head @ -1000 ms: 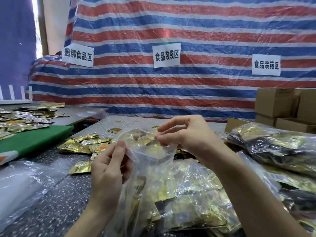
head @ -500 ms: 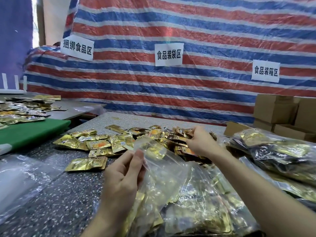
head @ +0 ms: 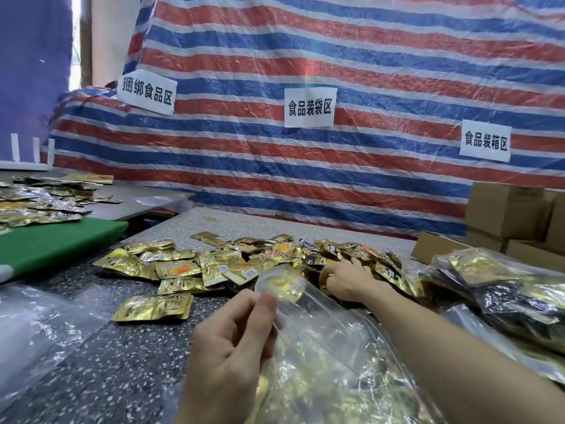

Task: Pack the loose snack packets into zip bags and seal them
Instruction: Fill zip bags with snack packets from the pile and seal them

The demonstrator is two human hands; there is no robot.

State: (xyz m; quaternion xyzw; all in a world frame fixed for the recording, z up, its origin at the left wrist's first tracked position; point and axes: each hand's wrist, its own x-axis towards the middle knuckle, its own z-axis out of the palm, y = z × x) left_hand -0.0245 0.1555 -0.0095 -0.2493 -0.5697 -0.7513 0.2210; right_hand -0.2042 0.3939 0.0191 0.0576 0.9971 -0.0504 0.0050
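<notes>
Our right hand (head: 345,281) has left the bag's mouth and gone out to the pile of loose snack packets (head: 244,261) spread across the middle of the counter (head: 107,362) — a second ago it was up at the rim beside the left, spreading the opening. It now lies on the right part of the pile, fingers bent down among the gold packets. We cannot tell whether they have closed on any, since the packets hide the fingertips.

Our left hand (head: 232,341) pinches the rim of the zip bag (head: 321,347) between thumb and fingers, holding the mouth up and open toward the pile, near the counter's front edge. The bag sits lower in view than before. It already holds gold packets in its lower part, so we judge this a refill trip — more packets in, then the zip pressed shut. The seal is not yet closed.

Filled bags (head: 504,289) are heaped at the counter's right edge, with cardboard boxes (head: 507,209) behind them toward the far right corner.
</notes>
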